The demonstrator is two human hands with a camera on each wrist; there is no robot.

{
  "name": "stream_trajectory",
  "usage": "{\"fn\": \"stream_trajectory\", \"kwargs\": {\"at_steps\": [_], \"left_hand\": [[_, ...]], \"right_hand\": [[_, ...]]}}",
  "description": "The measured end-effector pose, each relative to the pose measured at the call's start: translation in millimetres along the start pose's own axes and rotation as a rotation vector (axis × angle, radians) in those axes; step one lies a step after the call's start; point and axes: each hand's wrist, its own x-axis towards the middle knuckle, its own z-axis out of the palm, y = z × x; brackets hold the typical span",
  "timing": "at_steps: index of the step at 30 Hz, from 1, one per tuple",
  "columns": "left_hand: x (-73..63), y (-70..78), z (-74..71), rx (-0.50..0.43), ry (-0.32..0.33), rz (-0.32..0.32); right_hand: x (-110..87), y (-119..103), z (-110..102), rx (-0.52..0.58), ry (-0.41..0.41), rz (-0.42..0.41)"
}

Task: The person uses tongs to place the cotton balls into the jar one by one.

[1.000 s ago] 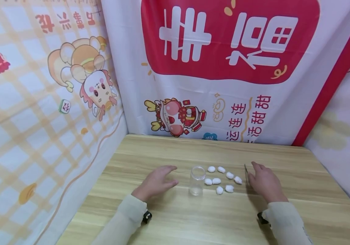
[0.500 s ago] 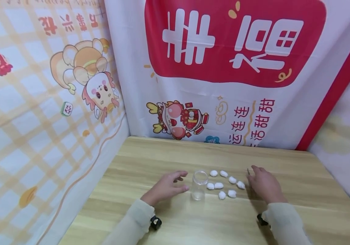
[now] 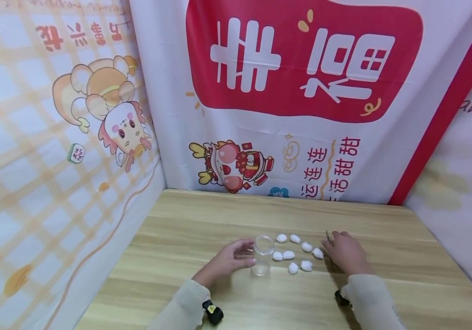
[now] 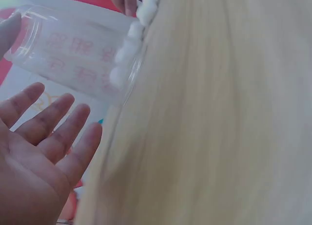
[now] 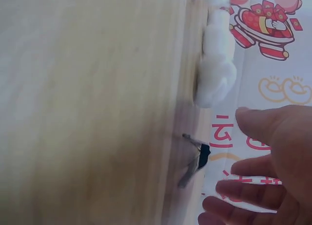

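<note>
Wooden tabletop: white balls lie outside a clear jar; left hand, right hand, grip seemingly released.

On the tabletop, well inside its side edges, a jar stands left of eight cotton balls. The left hand is just left of the jar; the right hand and tweezers are right of the balls. Cloth hangs behind the far edge.

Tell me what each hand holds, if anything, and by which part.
Nothing is held: the left hand is open beside the clear jar without gripping it, and the right hand is open near the small dark tool.
</note>
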Motion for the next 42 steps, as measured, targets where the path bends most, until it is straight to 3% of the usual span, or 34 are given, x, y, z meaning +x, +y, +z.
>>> {"fn": "stream_trajectory", "kwargs": {"at_steps": [4,12,22,33,36,42], "left_hand": [[4.2,-3.4,5.6,-0.066,0.011,0.010],[12.3,-9.8,15.0,-0.142,0.001,0.014],[10.8,-11.0,14.6,-0.224,0.047,0.049],[6.4,-25.1,25.2,-0.236,0.023,0.082],[4.8,-22.8,22.3,-0.239,0.012,0.091],[8.5,-16.7,16.5,-0.336,-0.021,0.114]], "right_hand": [[3.3,4.5,2.2,0.008,0.012,0.018],[5.8,11.4,4.9,0.068,-0.076,0.086],[11.2,9.2,6.3,0.104,-0.080,0.093],[2.9,17.6,10.4,0.080,-0.090,0.076],[5.4,20.8,12.5,0.092,-0.089,0.078],[10.9,21.6,2.6,0.191,-0.095,0.101]]}}
